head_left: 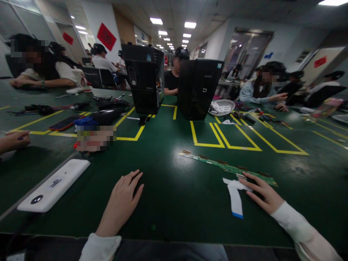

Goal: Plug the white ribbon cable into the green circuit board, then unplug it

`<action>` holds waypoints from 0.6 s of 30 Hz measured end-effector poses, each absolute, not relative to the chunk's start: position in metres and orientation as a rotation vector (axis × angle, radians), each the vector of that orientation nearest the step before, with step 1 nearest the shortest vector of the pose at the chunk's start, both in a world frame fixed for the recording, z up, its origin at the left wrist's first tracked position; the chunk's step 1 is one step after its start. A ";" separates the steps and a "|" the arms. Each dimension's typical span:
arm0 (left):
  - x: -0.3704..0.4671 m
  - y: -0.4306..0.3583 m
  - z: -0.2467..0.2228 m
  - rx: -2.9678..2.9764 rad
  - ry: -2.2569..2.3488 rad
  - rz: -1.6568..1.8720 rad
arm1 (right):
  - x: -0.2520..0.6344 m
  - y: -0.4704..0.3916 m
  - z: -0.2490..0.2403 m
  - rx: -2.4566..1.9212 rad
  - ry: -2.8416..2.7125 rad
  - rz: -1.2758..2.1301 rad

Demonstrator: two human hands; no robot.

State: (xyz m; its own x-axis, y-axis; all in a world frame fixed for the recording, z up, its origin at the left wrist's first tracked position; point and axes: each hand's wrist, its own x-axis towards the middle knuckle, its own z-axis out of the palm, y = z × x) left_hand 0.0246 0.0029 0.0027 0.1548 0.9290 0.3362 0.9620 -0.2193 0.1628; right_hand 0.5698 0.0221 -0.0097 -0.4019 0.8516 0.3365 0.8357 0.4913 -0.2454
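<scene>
My left hand (122,197) lies on the green table with its fingers stretched out and nothing in it. On the right, my right hand (263,192) rests with spread fingers at the near side of a long, thin green circuit board (231,168). Its fingertips touch or hover over a white flat ribbon cable (235,201), which is bent and has a blue end pointing toward me. The cable's upper end meets the board's edge near a small connector; the fingers partly cover that spot.
Two black computer towers (143,78) stand at the back. A white power bank-like device (56,186) lies to the left. Yellow tape outlines (209,145) mark the green table (174,206). A white basket (221,107), cables (40,109) and several other people surround the table.
</scene>
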 end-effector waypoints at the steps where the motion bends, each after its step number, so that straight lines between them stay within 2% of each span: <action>1: 0.025 0.003 0.003 -2.315 -1.905 -0.565 | 0.581 0.017 -0.010 -1.442 -2.295 0.056; 12: 0.023 0.003 0.001 -2.314 -1.893 -0.553 | 0.702 -0.009 -0.027 -1.867 -2.089 -0.006; 15: 0.023 0.003 0.001 -2.311 -1.884 -0.554 | 0.711 -0.008 -0.027 -2.016 -2.096 -0.018; 18: 0.023 0.004 0.001 -2.311 -1.885 -0.549 | 0.700 -0.009 -0.025 -2.160 -2.020 -0.174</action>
State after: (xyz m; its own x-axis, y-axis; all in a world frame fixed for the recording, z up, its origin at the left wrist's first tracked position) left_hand 0.0229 0.0040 0.0009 0.1641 0.9249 0.3430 0.9643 -0.2236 0.1416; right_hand 0.7000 -0.0095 -0.0252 0.0709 0.9758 0.2070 0.9968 -0.0617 -0.0506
